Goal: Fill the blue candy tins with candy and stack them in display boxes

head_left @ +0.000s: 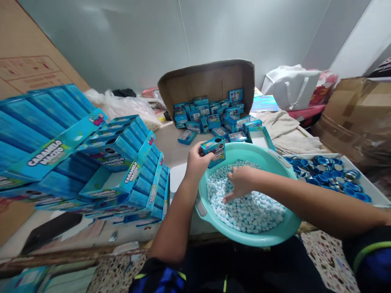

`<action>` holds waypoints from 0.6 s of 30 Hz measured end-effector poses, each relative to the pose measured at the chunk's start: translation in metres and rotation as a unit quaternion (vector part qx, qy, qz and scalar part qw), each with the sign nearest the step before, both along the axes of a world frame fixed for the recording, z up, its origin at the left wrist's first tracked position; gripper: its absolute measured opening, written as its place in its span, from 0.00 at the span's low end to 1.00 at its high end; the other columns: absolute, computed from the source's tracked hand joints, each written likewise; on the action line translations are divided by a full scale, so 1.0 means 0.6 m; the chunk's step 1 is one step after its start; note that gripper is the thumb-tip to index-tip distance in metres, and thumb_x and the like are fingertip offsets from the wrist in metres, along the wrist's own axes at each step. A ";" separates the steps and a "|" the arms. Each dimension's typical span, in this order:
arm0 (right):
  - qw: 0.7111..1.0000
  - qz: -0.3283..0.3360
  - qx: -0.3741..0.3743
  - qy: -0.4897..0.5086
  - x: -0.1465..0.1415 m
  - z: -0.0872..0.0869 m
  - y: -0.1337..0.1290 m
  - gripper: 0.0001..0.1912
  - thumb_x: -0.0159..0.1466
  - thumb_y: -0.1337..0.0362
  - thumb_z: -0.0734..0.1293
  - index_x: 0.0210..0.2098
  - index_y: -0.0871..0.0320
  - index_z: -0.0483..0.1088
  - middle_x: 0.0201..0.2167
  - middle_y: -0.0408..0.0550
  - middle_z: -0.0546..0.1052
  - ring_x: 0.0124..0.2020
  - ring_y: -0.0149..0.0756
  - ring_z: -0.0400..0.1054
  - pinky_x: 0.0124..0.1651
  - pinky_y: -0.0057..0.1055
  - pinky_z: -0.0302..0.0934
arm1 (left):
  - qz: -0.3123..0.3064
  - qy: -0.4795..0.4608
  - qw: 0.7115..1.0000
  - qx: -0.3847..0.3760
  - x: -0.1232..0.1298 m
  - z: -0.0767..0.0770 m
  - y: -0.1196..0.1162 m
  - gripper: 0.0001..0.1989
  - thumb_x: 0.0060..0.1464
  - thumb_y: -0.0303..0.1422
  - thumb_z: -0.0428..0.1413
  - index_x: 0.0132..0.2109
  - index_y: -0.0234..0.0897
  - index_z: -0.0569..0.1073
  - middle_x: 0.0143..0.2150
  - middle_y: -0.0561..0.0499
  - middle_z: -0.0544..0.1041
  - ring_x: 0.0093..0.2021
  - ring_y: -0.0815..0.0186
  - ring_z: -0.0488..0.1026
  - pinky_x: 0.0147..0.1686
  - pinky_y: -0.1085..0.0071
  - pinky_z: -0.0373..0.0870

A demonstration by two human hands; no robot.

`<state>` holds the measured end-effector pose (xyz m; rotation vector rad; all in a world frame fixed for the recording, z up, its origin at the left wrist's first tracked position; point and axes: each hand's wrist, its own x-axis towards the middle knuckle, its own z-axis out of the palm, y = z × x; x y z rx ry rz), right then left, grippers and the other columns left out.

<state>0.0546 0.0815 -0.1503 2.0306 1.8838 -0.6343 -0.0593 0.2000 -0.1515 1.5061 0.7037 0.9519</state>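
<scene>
Wall (214,32): beyond the basin (250,238), evenly lit, cool, faint sheen
Open carton (210,86): behind the basin, inside shaded
Stacked boxes (100,150): left of the basin, surfaces smeared
Caps (330,175): right of the basin, small glints
Tall carton (33,61): far left of the basin, stretched by wide-angle distortion

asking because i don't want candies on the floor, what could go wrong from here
The basin seems to reach past the front edge of the table, so a push from the right hand might tip it and spill the candies.

The stack of blue trays looks uneven beside the left forearm, so a bump could topple it.

The left hand holds a small box by the basin's rim; it could slip in.
</scene>
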 end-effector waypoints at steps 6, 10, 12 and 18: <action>0.994 0.074 -0.079 0.022 -0.007 0.015 -0.002 0.64 0.49 0.29 0.71 0.73 0.62 0.55 0.64 0.69 0.68 0.59 0.65 0.68 0.59 0.52 0.65 | -0.016 0.002 1.000 -0.006 -0.002 0.001 -0.002 0.21 0.35 0.27 0.62 0.43 0.34 0.77 0.38 0.50 0.80 0.41 0.61 0.76 0.43 0.69 0.72; 0.989 0.074 -0.110 0.067 0.004 0.009 0.002 0.73 0.37 0.31 0.78 0.73 0.57 0.54 0.63 0.65 0.70 0.58 0.69 0.68 0.58 0.55 0.65 | -0.018 0.008 1.000 -0.004 -0.003 0.002 -0.006 0.21 0.35 0.27 0.62 0.42 0.35 0.77 0.38 0.50 0.80 0.41 0.61 0.76 0.42 0.69 0.71; 0.988 0.075 -0.114 0.077 0.008 0.007 0.004 0.73 0.34 0.33 0.79 0.73 0.56 0.56 0.62 0.64 0.71 0.58 0.70 0.68 0.58 0.56 0.65 | -0.021 0.017 1.000 -0.005 -0.003 0.002 -0.006 0.21 0.35 0.27 0.62 0.42 0.35 0.77 0.38 0.50 0.80 0.40 0.61 0.76 0.41 0.70 0.71; 0.981 0.097 -0.129 0.103 0.019 0.003 0.011 0.70 0.35 0.37 0.81 0.72 0.56 0.58 0.65 0.64 0.69 0.61 0.69 0.66 0.61 0.55 0.61 | -0.027 0.041 0.999 0.004 -0.004 -0.005 -0.002 0.21 0.36 0.26 0.62 0.43 0.35 0.78 0.38 0.51 0.80 0.40 0.62 0.75 0.42 0.70 0.71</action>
